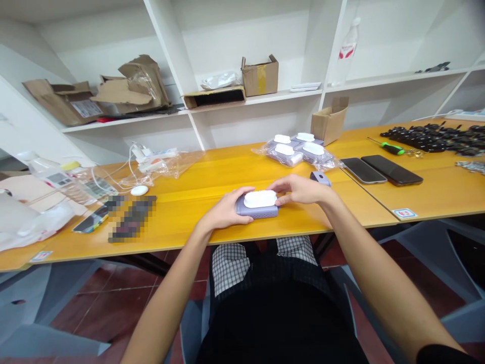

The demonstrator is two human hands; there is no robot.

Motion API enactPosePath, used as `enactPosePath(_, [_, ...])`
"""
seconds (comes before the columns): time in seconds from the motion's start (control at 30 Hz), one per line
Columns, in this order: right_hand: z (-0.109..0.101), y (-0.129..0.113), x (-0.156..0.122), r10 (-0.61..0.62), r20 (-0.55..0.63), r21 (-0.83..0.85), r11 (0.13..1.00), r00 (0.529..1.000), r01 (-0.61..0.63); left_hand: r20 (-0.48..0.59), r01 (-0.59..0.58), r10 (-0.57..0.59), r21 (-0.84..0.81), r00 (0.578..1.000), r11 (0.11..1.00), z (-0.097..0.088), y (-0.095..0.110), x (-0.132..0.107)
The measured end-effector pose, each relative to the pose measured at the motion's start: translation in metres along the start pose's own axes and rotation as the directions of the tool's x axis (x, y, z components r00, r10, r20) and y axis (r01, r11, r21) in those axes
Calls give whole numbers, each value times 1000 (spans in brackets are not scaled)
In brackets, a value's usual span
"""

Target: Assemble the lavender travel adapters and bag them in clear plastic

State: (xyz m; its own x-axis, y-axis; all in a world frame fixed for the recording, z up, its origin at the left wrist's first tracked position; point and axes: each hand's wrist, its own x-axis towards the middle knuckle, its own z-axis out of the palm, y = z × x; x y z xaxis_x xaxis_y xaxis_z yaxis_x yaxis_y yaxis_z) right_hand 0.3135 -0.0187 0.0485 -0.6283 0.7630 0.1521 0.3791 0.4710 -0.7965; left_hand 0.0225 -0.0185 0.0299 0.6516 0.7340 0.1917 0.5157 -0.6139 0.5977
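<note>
A lavender box-shaped housing (261,212) with small perforations along its front side lies on the table before me. On top of it sits a white oval piece (260,198). My left hand (226,208) is wrapped round the housing's left end, thumb at the front and fingers behind. At the opposite end, the thumb and fingers of my right hand (299,190) close on the right tip of the white oval piece. A small lavender bracket-like part (320,178) with a hole lies just beyond my right wrist.
Several similar units in clear plastic (299,149) lie behind my hands. To the right are two dark phones (382,170), a green-handled screwdriver (392,148) and heaped black parts (428,136). A white round puck (139,190), cables and bottles (56,174) occupy the left. Shelves hold cardboard boxes (260,78).
</note>
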Motion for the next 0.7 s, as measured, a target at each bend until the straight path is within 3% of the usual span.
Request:
enactPosePath(0.17, [2,13,2,20,17,101,995,1000,-22,8,1,-1,-16,1000,1000,0,-2,0])
enactPosePath(0.4, [5,17,10,-13,-31,-24,1000,999,12,-4,-7,7,-46,1000,999,0,-3,-1])
enactPosePath(0.7, [6,23,8,-26,-9,58,998,1000,26,7,20,-20,-16,1000,1000,-1,-1,-1])
